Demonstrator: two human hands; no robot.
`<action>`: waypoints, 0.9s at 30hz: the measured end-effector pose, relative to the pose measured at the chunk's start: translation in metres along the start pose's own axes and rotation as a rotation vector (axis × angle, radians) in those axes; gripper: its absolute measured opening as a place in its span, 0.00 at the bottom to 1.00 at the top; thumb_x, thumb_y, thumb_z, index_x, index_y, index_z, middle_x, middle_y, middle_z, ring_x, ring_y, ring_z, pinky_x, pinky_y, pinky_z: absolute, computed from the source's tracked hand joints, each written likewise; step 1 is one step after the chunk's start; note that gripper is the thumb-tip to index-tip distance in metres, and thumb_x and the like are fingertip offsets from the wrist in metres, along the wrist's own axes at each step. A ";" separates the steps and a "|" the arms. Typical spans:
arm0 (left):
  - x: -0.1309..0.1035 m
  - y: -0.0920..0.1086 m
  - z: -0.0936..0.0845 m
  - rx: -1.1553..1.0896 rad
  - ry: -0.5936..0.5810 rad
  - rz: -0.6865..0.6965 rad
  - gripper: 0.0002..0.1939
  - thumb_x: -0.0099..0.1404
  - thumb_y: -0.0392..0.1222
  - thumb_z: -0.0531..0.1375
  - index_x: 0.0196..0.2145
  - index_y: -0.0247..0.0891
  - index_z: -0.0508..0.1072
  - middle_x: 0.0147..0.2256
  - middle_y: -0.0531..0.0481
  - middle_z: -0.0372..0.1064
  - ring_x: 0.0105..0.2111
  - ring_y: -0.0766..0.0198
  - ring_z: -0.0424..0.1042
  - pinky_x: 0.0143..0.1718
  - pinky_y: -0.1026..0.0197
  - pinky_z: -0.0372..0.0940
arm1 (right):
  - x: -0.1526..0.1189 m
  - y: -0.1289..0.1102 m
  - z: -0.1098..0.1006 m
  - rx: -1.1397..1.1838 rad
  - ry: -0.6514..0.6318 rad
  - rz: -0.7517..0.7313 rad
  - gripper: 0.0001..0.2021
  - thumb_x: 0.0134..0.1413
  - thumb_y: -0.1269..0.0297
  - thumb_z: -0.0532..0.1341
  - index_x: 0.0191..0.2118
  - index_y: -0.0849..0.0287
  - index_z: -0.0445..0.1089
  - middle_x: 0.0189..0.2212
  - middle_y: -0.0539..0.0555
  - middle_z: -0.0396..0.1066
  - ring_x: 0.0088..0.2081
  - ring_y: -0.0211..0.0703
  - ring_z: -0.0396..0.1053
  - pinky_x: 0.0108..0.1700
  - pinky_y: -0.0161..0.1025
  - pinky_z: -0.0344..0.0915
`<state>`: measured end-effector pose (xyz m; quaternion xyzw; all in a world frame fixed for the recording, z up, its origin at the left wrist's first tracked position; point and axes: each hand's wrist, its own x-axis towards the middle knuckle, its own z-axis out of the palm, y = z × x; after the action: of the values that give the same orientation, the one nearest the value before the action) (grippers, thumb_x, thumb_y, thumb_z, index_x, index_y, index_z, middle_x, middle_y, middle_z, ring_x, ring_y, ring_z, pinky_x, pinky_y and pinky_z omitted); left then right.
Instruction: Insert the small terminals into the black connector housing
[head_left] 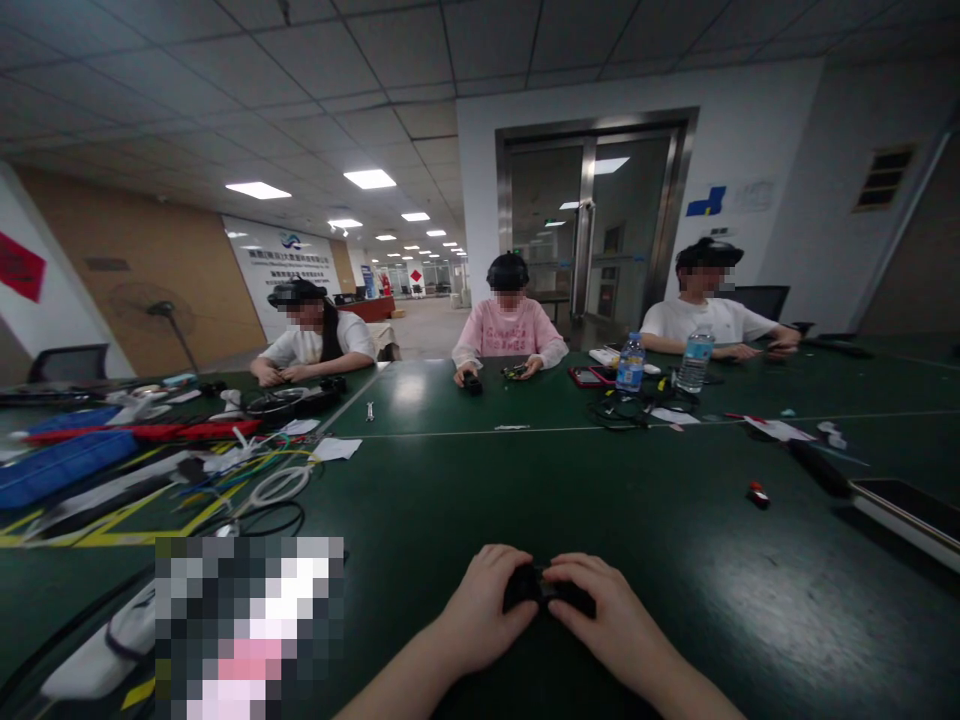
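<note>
A small black object (550, 592) sits low in the middle of the view, just above the green table. My left hand (489, 606) is closed around its left end, thumb in front and fingers over the top. The other end is in my right hand (604, 612), held in the same way. My fingertips nearly meet at its centre. Much of the object is covered by my fingers, and its exact kind cannot be made out. Further off to the right lies a small red and black piece (758, 495), touched by neither hand.
Cables (277, 487), blue trays (67, 468) and a white power strip (105, 640) crowd the left side. Two water bottles (696, 358) stand at the far right, and a phone-like device (911, 510) lies nearer. Three people sit across the table (420, 490).
</note>
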<state>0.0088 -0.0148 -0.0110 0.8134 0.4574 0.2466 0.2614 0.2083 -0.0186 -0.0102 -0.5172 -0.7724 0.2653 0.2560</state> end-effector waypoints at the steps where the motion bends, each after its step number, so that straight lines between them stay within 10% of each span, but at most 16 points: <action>1: 0.000 0.000 0.000 0.001 0.001 0.001 0.21 0.56 0.37 0.59 0.49 0.39 0.66 0.48 0.45 0.64 0.49 0.55 0.61 0.52 0.53 0.58 | 0.000 0.000 0.000 -0.001 0.002 0.001 0.13 0.49 0.63 0.61 0.42 0.49 0.72 0.47 0.52 0.70 0.51 0.49 0.64 0.54 0.47 0.57; 27: -0.001 0.003 0.000 -0.014 0.005 0.006 0.18 0.57 0.35 0.58 0.46 0.39 0.66 0.46 0.46 0.64 0.48 0.56 0.61 0.51 0.55 0.58 | -0.002 -0.004 -0.002 -0.007 0.001 -0.001 0.10 0.50 0.64 0.60 0.41 0.48 0.72 0.47 0.51 0.70 0.51 0.48 0.65 0.54 0.47 0.56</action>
<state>0.0099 -0.0169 -0.0094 0.8124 0.4539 0.2527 0.2649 0.2077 -0.0217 -0.0062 -0.5180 -0.7733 0.2623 0.2547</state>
